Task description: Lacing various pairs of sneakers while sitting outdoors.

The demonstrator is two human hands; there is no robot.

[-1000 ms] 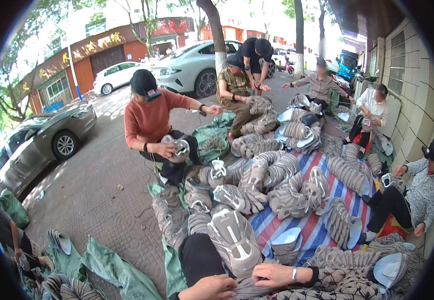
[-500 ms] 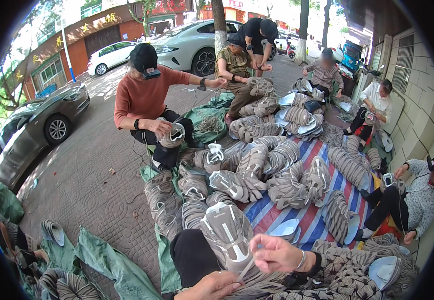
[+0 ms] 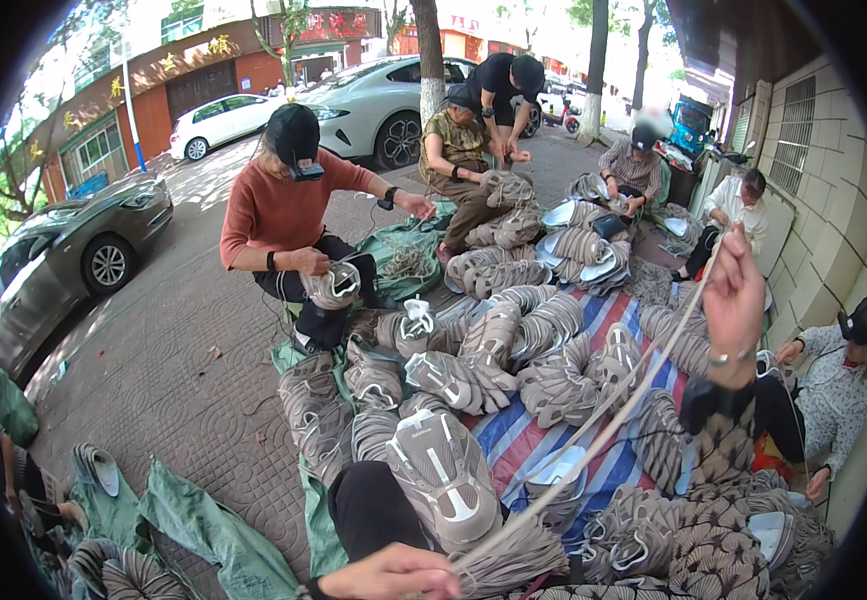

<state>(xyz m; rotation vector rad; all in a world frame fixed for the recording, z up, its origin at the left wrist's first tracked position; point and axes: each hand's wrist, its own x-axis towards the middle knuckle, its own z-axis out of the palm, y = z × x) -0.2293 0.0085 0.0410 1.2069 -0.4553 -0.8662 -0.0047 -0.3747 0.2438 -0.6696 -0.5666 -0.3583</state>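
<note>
Striped tarp (image 3: 514,440) heaped with shoe uppers, my left hand (image 3: 389,572) steadying grey upper (image 3: 444,478) toe-away, right hand (image 3: 737,300) raised, pinching taut lace (image 3: 594,440) running diagonally.

Counted three parked cars: one dark grey sedan (image 3: 74,250), one small white car (image 3: 216,122), one white sedan (image 3: 379,95). Six seated or bent workers besides the wearer. One striped red-white-blue tarp (image 3: 524,440). Grey woven shoe uppers (image 3: 444,475): dozens, uncountable.

A brick-paved ground (image 3: 164,370) is seen, on which a striped sheet (image 3: 524,440) is spread ahead of the left hand (image 3: 394,572); shoe uppers (image 3: 454,375) are heaped on it, green cloth (image 3: 204,520) lying left of that hand
</note>
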